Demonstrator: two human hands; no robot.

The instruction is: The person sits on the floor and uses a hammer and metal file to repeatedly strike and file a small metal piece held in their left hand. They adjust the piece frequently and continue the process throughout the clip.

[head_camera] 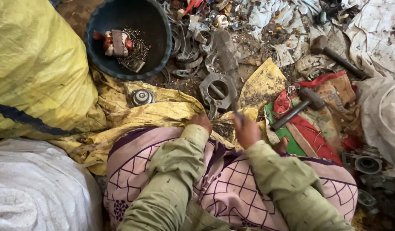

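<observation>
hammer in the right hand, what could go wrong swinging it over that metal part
The right hand holds the hammer raised and blurred above the grey metal part, while the left hand sits close beside that part, so a stray blow might catch its fingers. The part lies loose among scrap rings and could jump or throw chips toward bare hands.

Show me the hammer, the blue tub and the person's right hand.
hammer [312,99], head view, on its dark metal head
blue tub [159,21], head view, on its inner wall
right hand [247,131], head view, on its back
</observation>
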